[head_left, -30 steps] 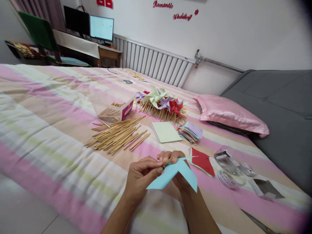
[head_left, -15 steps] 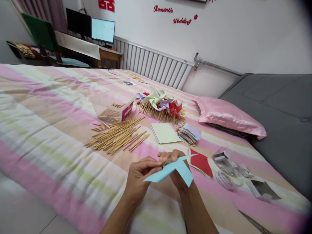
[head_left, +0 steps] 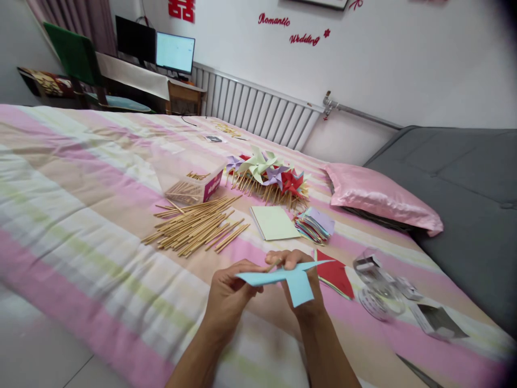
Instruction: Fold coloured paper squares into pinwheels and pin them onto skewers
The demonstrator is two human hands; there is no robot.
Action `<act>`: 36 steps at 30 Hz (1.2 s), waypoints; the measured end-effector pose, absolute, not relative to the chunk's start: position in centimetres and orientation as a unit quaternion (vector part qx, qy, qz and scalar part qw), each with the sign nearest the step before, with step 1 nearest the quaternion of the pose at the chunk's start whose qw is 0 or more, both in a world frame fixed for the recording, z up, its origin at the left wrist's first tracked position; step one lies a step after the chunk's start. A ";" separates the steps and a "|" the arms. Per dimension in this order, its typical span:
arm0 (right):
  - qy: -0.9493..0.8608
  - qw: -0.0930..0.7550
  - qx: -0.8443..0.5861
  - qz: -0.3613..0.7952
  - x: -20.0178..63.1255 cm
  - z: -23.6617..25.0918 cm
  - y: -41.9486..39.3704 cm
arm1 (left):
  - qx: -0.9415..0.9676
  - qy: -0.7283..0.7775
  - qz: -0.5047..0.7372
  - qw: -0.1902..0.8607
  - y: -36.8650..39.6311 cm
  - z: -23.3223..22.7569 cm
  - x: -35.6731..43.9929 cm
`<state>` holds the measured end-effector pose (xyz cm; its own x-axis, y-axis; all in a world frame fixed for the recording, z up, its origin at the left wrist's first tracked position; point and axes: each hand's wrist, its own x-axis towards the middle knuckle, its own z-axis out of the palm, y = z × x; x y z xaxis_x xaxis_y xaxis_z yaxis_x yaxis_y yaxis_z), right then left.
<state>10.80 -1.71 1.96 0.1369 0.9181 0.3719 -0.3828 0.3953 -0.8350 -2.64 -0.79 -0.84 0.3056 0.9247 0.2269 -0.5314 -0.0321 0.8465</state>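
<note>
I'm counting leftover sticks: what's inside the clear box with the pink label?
Inside the clear box lie a few wooden sticks, some along the bottom and some leaning at the far side. The pink label hides whatever sits behind that end.

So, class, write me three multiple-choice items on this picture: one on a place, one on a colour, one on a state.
1. Where do the loose sticks lie?
A. on the pillow
B. on the bedspread, in front of the stick box
C. on the desk

2. What colour is the paper in the hands?
A. light blue
B. red
C. green

3. How is that paper held?
A. lying flat on the bed
B. tucked under the pillow
C. up off the bed, between both hands

Answers:
1 B, the sticks spread over the striped bedspread just in front of the box.
2 A, it is light blue; the red sheet lies beside it on the bed.
3 C, the left hand and right hand pinch it above the cover.
</note>
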 end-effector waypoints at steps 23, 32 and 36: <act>-0.802 0.432 -0.406 -0.071 12.3 5.0 -3.8 | 0.691 0.303 0.512 0.411 1.1 1.2 -7.0; -0.792 0.444 -0.409 -0.089 12.1 4.6 -3.7 | 0.683 0.285 0.497 0.454 1.1 0.9 -6.8; -0.792 0.446 -0.404 -0.102 11.9 4.8 -3.7 | 0.675 0.286 0.499 0.462 1.0 1.0 -6.8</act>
